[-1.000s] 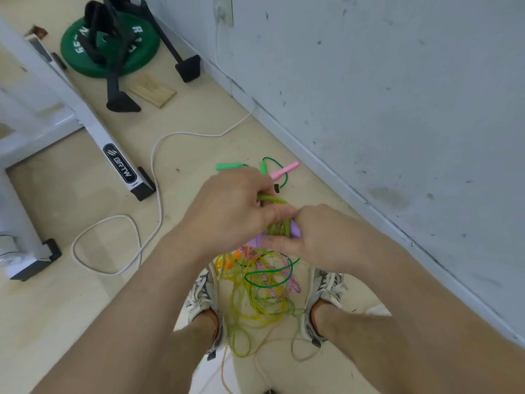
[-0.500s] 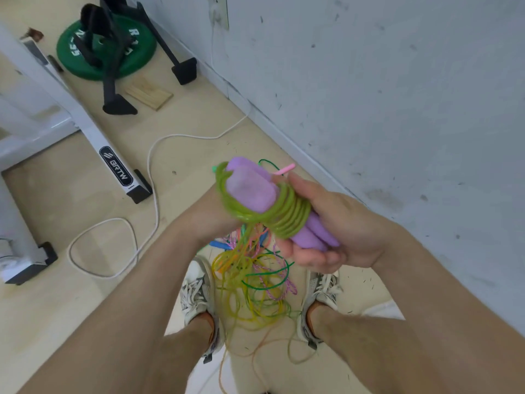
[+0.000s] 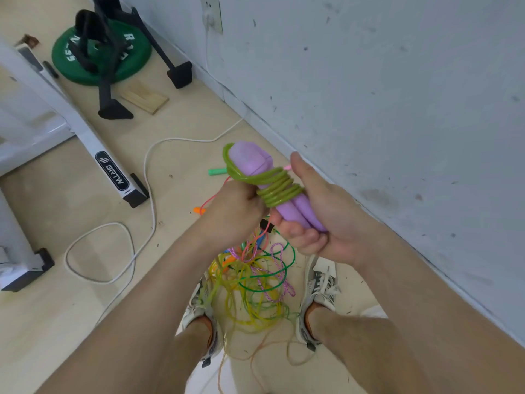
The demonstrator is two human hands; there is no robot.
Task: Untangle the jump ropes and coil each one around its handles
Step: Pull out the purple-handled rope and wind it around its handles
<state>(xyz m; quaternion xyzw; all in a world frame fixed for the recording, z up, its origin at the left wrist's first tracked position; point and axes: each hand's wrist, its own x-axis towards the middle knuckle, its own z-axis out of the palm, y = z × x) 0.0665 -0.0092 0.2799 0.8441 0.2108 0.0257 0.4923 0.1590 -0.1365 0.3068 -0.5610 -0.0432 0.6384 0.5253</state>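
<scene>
The person's forearms, the left [image 3: 136, 314] and the right [image 3: 420, 294], are bare as far as the edge of the picture, and both hands, left [image 3: 235, 211] and right [image 3: 321, 214], are bare too. The lower legs are uncovered down to the ankles. On the feet are low, pale grey and white mesh trainers. The left shoe [image 3: 199, 305] stands at the left of the rope tangle [image 3: 255, 291] and shows dark streaks on its upper. The right shoe [image 3: 321, 288], at the right of the tangle, has white laces loosely tied. Each shoe has a rust-orange lining round the ankle opening and a small black tab at the heel.
</scene>
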